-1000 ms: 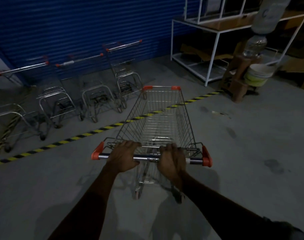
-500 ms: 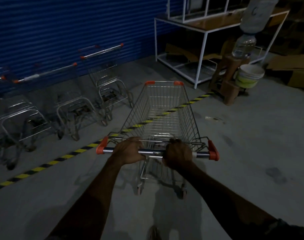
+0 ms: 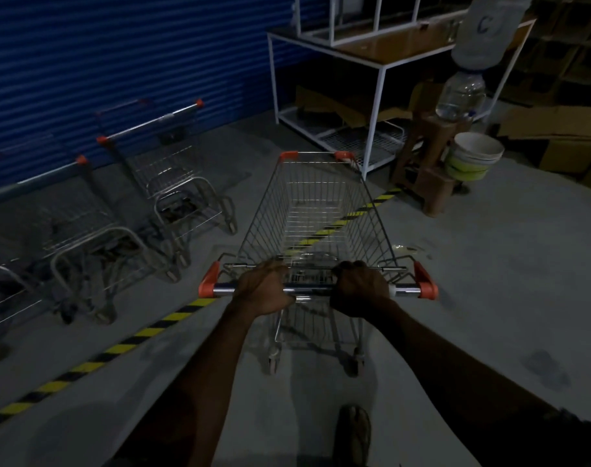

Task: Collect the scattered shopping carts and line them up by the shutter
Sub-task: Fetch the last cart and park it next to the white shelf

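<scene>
Since a second ago the shopping cart [image 3: 316,227] has rolled forward, so its basket now straddles the yellow-and-black floor tape [image 3: 146,333] and its nose points at the gap to the right of the parked carts [image 3: 146,197]. Both hands are closed around the chrome handle bar [image 3: 307,290], the left hand [image 3: 262,286] and the right hand [image 3: 361,288] set well inside the orange end caps, a spacing that likely gives even steering. Parked carts stand side by side, handles toward the blue shutter [image 3: 119,62], so this one probably needs turning to match. Ahead on the right stand a white shelf frame [image 3: 376,106], a brown stool [image 3: 429,170] and a bucket [image 3: 474,156], which limit the room.
</scene>
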